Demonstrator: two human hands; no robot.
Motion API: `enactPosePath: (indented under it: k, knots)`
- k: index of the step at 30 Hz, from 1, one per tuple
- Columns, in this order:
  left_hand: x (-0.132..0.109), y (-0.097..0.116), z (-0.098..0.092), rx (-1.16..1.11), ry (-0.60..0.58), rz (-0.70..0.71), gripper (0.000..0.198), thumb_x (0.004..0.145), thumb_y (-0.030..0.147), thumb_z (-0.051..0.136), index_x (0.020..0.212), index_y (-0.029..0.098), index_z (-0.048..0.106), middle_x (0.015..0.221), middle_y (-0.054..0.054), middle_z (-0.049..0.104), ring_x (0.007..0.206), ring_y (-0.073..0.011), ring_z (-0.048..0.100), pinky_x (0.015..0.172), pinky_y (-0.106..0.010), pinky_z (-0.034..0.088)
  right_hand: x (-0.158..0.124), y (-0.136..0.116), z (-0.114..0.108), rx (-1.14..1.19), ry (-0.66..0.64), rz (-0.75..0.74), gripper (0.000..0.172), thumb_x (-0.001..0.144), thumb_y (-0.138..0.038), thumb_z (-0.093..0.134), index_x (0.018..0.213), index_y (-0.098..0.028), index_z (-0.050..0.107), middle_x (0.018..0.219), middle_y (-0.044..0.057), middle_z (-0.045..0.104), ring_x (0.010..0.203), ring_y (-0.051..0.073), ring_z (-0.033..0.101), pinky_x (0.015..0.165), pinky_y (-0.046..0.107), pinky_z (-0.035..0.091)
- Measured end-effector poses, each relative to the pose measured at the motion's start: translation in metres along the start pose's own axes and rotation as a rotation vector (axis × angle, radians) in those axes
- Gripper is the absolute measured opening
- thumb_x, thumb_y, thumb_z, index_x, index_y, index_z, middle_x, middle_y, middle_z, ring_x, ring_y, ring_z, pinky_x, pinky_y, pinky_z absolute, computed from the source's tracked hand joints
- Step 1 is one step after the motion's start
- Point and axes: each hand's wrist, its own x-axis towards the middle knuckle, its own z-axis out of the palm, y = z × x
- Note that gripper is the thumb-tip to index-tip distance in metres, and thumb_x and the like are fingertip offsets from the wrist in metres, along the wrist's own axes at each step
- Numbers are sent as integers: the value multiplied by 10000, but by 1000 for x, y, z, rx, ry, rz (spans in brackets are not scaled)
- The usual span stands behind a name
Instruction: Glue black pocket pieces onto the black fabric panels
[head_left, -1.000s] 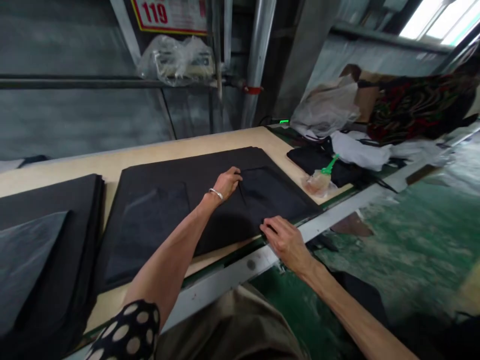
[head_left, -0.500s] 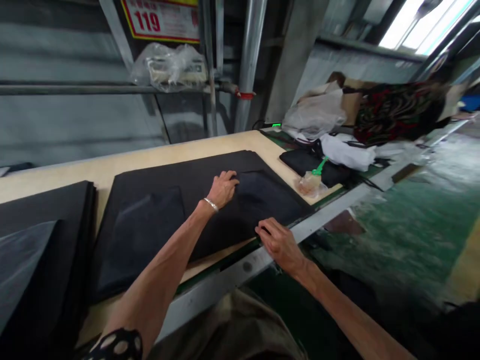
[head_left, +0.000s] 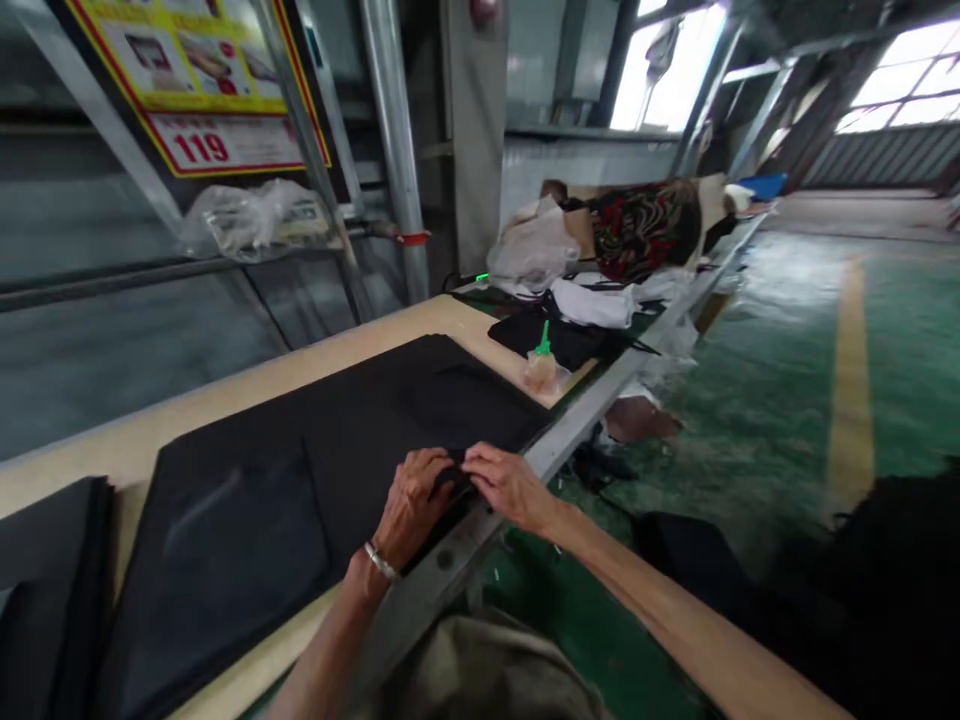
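Limp, light-looking black cloth (head_left: pixel 360 430), best held by the near edge, where left hand (head_left: pixel 411 505) and right hand (head_left: pixel 510 488) pinch it

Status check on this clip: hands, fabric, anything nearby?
Left hand and right hand meeting at near edge of black fabric panel. Metal table edge right beside them. Green-capped bottle past the panel's far corner.

I'm seeing a large rectangular black fabric panel (head_left: pixel 315 470) lying flat at about nine o'clock, matte and unwrinkled, with its near edge rucked into a small fold (head_left: pixel 450 482) at six o'clock.
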Motion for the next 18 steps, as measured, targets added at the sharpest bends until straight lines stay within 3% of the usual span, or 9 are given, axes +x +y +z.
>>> enactPosePath:
  k: [4,7,11,18]
  knots:
    - [2,-3,1,-14,7,-9,205,881,201,563,1072,225,634,1186,-71,650,1100,-237,579,954,-432,488,4,51,-32,-41,262,325,287,939,-198,455,1145,-131,642,1173,129,609,1056,205,591,943,347,477]
    - [1,-7,3,-31,17,-4,203,878,199,573,1068,216,643,1187,-75,651,1095,-238,578,963,-445,483,4,82,-52,-37,193,499,390,900,-224,502,1270,-137,590,1159,131,643,978,220,623,892,364,496]
    - [0,-11,6,-34,45,19,200,878,201,583,1068,210,645,1173,-69,657,1093,-231,589,1014,-467,455,4,95,-59,141,32,536,510,888,-260,541,1387,-162,493,856,35,707,765,182,637,762,300,493]
    - [2,-12,7,-55,76,12,163,900,211,552,1030,202,651,1148,-71,676,1095,-224,610,1026,-462,455,14,100,-43,220,94,587,552,749,-183,655,1290,-160,548,742,-17,658,691,157,604,683,271,453]
